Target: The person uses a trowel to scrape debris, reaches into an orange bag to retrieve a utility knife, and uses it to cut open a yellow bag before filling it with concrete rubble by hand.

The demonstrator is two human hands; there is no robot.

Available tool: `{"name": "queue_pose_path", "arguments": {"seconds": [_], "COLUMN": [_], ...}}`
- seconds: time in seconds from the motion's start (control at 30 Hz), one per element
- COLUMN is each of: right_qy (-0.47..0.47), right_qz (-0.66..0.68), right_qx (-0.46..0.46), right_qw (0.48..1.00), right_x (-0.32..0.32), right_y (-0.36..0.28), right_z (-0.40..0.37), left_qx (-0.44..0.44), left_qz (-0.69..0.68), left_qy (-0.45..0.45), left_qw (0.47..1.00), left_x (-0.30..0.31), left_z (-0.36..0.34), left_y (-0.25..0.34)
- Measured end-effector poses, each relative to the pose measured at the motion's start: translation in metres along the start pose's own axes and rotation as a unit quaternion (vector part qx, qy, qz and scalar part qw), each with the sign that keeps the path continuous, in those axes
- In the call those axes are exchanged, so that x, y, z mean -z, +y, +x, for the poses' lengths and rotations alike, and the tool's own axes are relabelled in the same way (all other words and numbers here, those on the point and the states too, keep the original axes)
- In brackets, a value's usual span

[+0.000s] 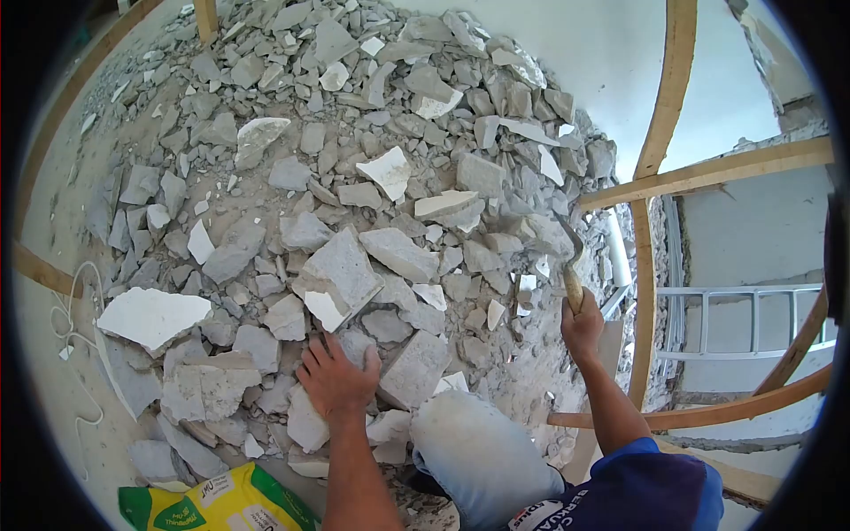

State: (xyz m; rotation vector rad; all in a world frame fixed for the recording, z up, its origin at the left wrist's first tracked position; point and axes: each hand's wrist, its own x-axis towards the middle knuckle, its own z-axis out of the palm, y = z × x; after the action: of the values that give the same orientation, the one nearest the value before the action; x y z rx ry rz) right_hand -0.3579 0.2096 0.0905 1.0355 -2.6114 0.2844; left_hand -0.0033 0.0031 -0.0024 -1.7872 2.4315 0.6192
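Note:
My left hand (340, 379) rests low on the rubble with its fingers spread. Its fingertips lie right at the lower edge of a big grey concrete chunk (341, 270), and a broad slab (414, 367) sits just to its right. Off to the right, my right hand (581, 329) is closed around the handle of a wooden-handled tool (574, 285). The tool points up and away, and its dark metal end curves over the right side of the heap. My knee (474, 447) in pale jeans is between the two arms.
Broken concrete and plaster (390, 80) spread back to the pale wall (584, 53). Wooden beams (651, 248) and a metal ladder (748, 323) stand at the right. A green and yellow bag (221, 503) lies front left, below a loose white cable (64, 323).

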Motion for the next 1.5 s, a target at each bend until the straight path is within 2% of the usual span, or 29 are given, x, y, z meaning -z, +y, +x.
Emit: {"name": "queue_pose_path", "arguments": {"seconds": [0.07,0.13,0.17,0.23,0.33,0.43,0.53,0.57,0.63,0.73,0.83,1.0,1.07,1.1,1.13,1.17,1.2,1.27,1.3,1.37,1.5], "right_qy": [0.017,-0.038,-0.072,-0.125,-0.101,-0.145,-0.147,-0.151,-0.109,-0.137,-0.163,-0.242,-0.291,-0.306,-0.328,-0.295,-0.249,-0.189,-0.215,-0.196,-0.231], "right_qz": [-0.025,-0.075,-0.138,-0.196,-0.265,-0.297,-0.368,-0.422,-0.491,-0.486,-0.5,-0.478,-0.515,-0.509,-0.489,-0.434,-0.386,-0.326,-0.342,-0.338,-0.38], "right_qx": [0.0,-0.089,-0.1,-0.07,-0.003,0.064,0.125,0.16,0.092,0.078,0.184,0.179,0.257,0.337,0.356,0.343,0.288,0.21,0.165,0.127,0.114], "right_qw": [1.0,0.993,0.983,0.97,0.959,0.941,0.909,0.879,0.86,0.86,0.831,0.825,0.764,0.73,0.725,0.779,0.84,0.902,0.9,0.912,0.888], "right_x": [0.001,0.004,0.005,0.01,-0.012,-0.032,-0.034,-0.031,-0.015,-0.035,-0.041,-0.004,0.0,-0.007,-0.007,0.0,0.003,0.018,0.033,0.054,0.04], "right_y": [-0.005,-0.007,-0.01,-0.025,-0.035,-0.045,-0.057,-0.044,-0.062,-0.078,-0.071,-0.086,-0.07,-0.057,-0.058,-0.053,-0.038,-0.005,-0.006,-0.009,-0.019], "right_z": [0.046,0.116,0.15,0.202,0.257,0.29,0.311,0.325,0.333,0.357,0.368,0.338,0.332,0.313,0.286,0.266,0.258,0.256,0.256,0.25,0.255], "left_qx": [-0.007,-0.02,-0.022,-0.021,-0.013,-0.021,-0.023,-0.025,-0.023,-0.024,-0.026,-0.02,-0.015,-0.008,-0.004,-0.003,-0.012,-0.014,-0.009,-0.002,-0.011], "left_qz": [0.011,0.014,0.017,0.012,0.012,0.018,0.026,0.029,0.021,0.019,0.041,0.022,0.019,0.017,0.015,0.012,0.009,0.009,0.013,0.014,0.006], "left_qy": [0.001,0.024,0.037,0.034,0.028,0.03,0.041,0.043,0.034,0.042,0.031,0.026,0.019,0.017,0.009,0.0,0.005,0.014,0.002,-0.016,0.002], "left_qw": [1.0,0.999,0.999,0.999,0.999,0.999,0.999,0.998,0.999,0.999,0.998,0.999,1.0,1.0,1.0,1.0,1.0,1.0,1.0,1.0,1.0], "left_x": [0.0,-0.007,-0.009,-0.005,-0.003,-0.004,-0.004,-0.005,-0.003,-0.004,-0.005,-0.002,0.0,0.001,0.001,0.001,0.0,-0.005,-0.004,0.002,0.0], "left_z": [0.001,0.0,-0.001,0.0,0.0,-0.001,0.001,0.0,0.0,0.002,-0.002,0.0,0.0,0.002,0.002,0.0,0.001,0.001,-0.001,0.002,0.003], "left_y": [0.003,0.001,0.0,0.001,0.003,0.003,0.003,0.002,0.003,0.006,-0.002,0.003,0.003,0.003,0.003,0.004,0.004,0.0,-0.002,0.002,0.003]}}
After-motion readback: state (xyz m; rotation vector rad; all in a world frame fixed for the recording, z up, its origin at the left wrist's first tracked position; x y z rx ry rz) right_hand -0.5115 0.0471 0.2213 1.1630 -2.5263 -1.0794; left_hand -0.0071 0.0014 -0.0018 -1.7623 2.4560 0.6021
